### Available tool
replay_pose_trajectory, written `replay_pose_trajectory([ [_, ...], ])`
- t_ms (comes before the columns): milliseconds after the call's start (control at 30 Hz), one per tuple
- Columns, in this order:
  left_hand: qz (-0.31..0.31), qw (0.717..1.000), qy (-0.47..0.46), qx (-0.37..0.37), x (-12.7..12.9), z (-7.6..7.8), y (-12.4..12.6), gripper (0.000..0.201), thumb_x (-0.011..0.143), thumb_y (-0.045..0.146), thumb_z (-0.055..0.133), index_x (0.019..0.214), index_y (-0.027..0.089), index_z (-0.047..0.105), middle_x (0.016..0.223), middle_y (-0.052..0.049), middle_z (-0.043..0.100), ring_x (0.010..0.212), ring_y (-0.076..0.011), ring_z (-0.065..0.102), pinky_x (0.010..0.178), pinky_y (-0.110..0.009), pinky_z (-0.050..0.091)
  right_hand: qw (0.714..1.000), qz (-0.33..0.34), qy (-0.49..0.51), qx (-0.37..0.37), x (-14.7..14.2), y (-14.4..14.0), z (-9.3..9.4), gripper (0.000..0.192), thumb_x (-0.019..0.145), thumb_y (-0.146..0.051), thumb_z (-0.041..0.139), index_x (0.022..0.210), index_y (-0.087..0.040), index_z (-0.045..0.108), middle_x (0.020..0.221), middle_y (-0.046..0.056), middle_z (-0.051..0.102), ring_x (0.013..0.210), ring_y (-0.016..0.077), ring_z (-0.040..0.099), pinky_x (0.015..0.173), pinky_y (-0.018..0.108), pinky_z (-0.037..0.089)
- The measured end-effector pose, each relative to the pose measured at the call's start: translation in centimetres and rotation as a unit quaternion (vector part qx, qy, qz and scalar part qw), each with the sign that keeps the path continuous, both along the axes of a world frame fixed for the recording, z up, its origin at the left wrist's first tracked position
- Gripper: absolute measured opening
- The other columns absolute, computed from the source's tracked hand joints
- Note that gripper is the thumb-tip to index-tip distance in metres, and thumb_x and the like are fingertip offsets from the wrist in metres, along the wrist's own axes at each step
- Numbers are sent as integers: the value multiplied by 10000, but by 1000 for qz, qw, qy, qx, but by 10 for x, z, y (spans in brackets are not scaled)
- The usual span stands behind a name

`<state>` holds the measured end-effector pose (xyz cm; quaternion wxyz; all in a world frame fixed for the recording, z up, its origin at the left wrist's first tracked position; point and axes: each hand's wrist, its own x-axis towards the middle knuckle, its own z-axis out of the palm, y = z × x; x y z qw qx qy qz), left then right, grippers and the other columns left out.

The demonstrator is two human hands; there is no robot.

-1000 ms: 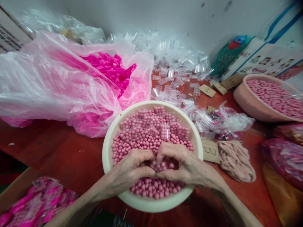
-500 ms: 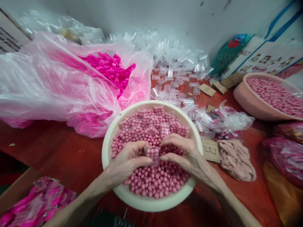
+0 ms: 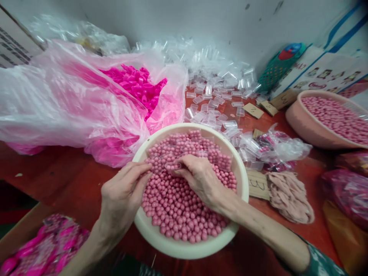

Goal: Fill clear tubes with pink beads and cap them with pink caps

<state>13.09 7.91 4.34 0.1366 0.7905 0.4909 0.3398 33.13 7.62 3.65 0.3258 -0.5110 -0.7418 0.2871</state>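
A cream basin (image 3: 243,184) in front of me holds loose pink beads (image 3: 186,214). Toward its far side lie clear plastic sleeves filled with beads (image 3: 194,143). Over the middle of the basin, my right hand (image 3: 201,180) is closed, thumb and fingers pinching a small clear plastic sleeve (image 3: 173,166) with pink beads in it. My left hand (image 3: 123,191) is at the basin's left rim, thumb and fingertips drawn together; whatever they pinch is too small to make out. A gap separates the two hands.
Left stands a translucent bag (image 3: 71,103) of bright pink plastic pieces (image 3: 140,84). Empty clear sleeves (image 3: 212,103) are heaped behind the basin. To the right are a cardboard piece (image 3: 258,184), a beige cloth (image 3: 290,197) and a pink basin (image 3: 304,119) of beads.
The bead-filled sleeve, held between both hands before, is now in my right hand, which moved left and slightly up. My left hand moved left, away from it, to the rim.
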Motion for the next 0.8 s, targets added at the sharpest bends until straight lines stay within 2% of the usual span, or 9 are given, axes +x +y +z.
replay_pose_trajectory([
  [133,-75,984,126,103,-10,-1,4,110,854,119,518,896,118,619,943,-86,646,880,-193,601,865,-321,475,998,20,-66,8,-9,0,-11,167,907,-147,444,742,-175,437,719,6,525,648,133,466,577,257,287],
  [200,-129,966,193,116,-10,-3,5,207,891,117,422,817,127,616,884,-82,638,833,-197,589,821,-323,483,996,30,-87,10,-10,-3,-11,121,896,-114,443,791,-173,440,761,16,525,672,140,463,584,263,279],
  [267,-167,952,241,86,-9,-7,4,306,906,102,341,754,143,604,815,-70,619,780,-193,573,775,-321,490,992,28,-122,12,-11,-6,-8,84,897,-107,442,843,-171,442,791,21,526,679,144,462,574,266,269],
  [367,-170,947,273,-24,-3,-17,-2,306,906,104,329,772,146,601,787,-58,584,727,-185,551,708,-318,495,986,-6,-162,29,-9,-11,-2,64,908,-131,436,862,-174,439,779,15,513,641,144,449,534,275,243],
  [467,-170,941,267,-118,7,-26,-12,250,902,120,352,837,142,593,840,-61,577,725,-173,557,695,-313,506,983,-33,-176,49,1,-19,-2,120,903,-110,427,811,-181,457,752,12,502,634,145,454,530,278,251],
  [533,-188,943,242,-129,13,-26,-18,239,897,120,354,875,142,591,887,-71,591,746,-168,574,704,-298,516,981,-52,-183,42,11,-27,-4,152,899,-100,429,781,-179,480,736,13,505,635,144,467,542,275,275],
  [667,-198,962,188,-24,9,-9,-17,298,896,112,322,934,150,615,976,-94,621,875,-182,595,788,-287,515,982,-89,-169,2,26,-44,-8,138,909,-142,449,810,-175,539,729,18,534,624,141,494,579,272,344],
  [733,-170,963,206,27,1,3,-10,307,890,121,329,963,151,626,1011,-104,629,956,-217,580,841,-329,501,986,-83,-147,-11,23,-52,-7,113,913,-183,464,846,-177,555,736,24,549,645,149,511,604,278,383],
  [800,-155,955,248,43,-6,9,-3,299,875,112,346,933,142,638,977,-109,637,965,-238,573,849,-356,496,990,-47,-133,-10,13,-58,-4,76,903,-230,498,892,-184,558,781,35,563,694,166,524,618,288,411],
])
